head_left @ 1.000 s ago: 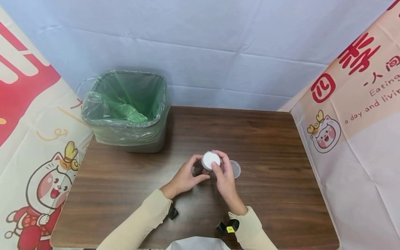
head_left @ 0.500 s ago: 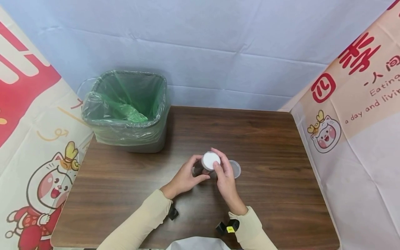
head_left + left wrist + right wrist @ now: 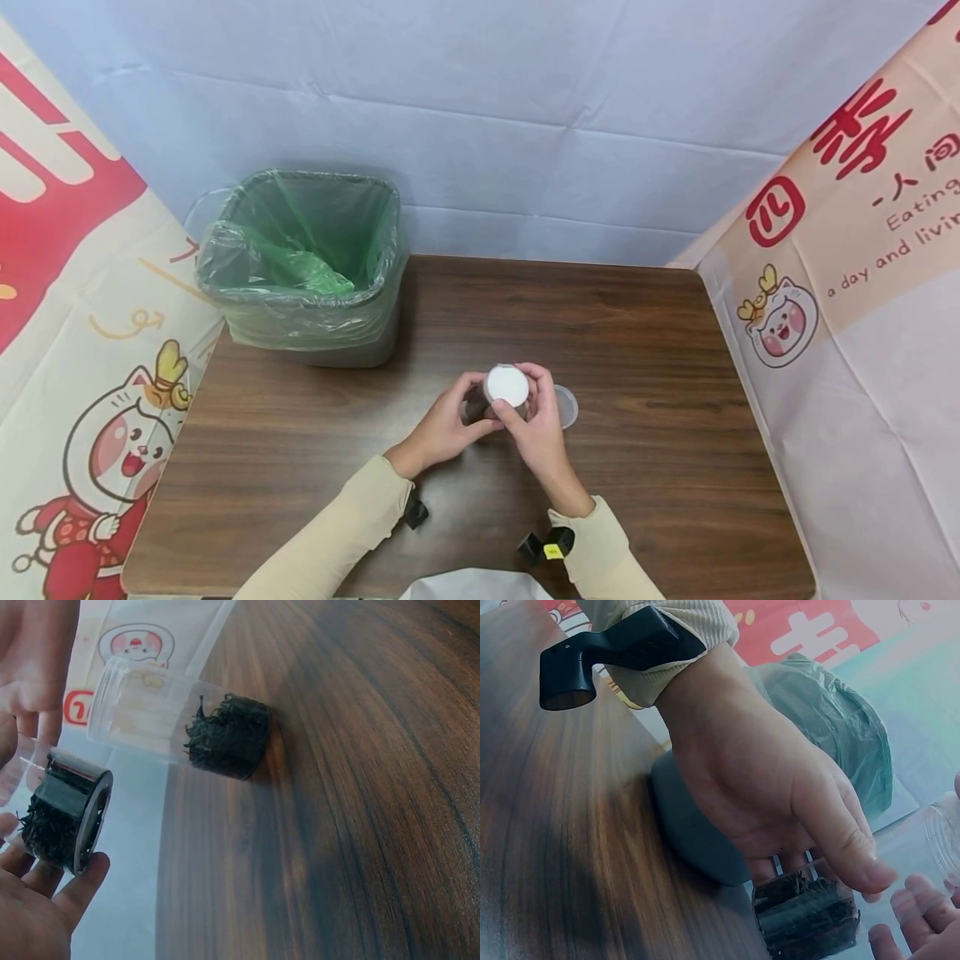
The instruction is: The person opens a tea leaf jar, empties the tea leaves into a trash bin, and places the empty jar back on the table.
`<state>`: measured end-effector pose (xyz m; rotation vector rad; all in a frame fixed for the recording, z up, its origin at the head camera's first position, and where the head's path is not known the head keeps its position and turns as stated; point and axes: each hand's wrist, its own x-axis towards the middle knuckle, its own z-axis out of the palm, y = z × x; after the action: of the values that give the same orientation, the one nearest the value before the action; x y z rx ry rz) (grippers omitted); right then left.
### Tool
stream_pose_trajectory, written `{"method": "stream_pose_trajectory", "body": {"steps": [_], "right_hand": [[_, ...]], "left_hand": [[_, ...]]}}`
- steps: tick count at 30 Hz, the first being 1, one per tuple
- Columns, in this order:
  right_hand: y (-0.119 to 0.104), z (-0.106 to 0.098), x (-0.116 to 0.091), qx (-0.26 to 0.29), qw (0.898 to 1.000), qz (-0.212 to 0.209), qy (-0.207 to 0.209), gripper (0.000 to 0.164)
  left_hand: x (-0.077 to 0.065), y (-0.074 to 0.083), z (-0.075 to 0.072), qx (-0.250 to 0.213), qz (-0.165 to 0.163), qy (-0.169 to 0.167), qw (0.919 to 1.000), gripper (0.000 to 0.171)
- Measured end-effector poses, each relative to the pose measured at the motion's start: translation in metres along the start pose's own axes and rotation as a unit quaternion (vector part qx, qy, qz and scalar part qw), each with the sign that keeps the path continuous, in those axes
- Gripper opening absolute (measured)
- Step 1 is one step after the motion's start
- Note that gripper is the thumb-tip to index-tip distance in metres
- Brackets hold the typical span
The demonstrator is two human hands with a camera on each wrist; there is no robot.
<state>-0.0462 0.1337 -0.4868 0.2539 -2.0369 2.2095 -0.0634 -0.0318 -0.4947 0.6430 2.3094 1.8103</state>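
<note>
My left hand (image 3: 442, 427) grips the lower part of a clear plastic jar (image 3: 56, 817) of dark, shredded dried strands. A round white top (image 3: 507, 386) covers the jar's mouth in the head view. My right hand (image 3: 545, 442) holds the upper part, with its thumb at the near rim and its fingers round the far side. In the right wrist view, dark strands (image 3: 806, 911) show below the left hand, with right-hand fingers (image 3: 922, 919) farther up the jar. A second clear container (image 3: 157, 712) with similar dark strands stands on the table in the left wrist view.
A grey bin (image 3: 345, 354) with a green plastic liner (image 3: 311, 321) stands at the table's back left. Printed cloths surround the brown wooden table (image 3: 660, 500). A translucent round top (image 3: 567, 407) shows just right of the right hand.
My right thumb has moved off the white top to the jar's near rim. The right fingers lifted briefly and are round the far side again. My left hand stays put.
</note>
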Motion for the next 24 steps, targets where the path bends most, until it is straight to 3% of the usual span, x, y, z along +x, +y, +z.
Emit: {"method": "stream_pose_trajectory", "body": {"steps": [10, 24], "right_hand": [[0.0004, 0.0017, 0.0009, -0.001, 1.0, -0.004, -0.001, 0.045], [0.0012, 0.0007, 0.0037, -0.016, 1.0, -0.008, -0.015, 0.042]], "left_hand": [[-0.0005, 0.0033, -0.0038, -0.004, 0.015, -0.002, 0.9999, 0.055], [-0.0008, -0.0012, -0.0033, 0.005, 0.02, 0.0, 0.9998, 0.055]]}}
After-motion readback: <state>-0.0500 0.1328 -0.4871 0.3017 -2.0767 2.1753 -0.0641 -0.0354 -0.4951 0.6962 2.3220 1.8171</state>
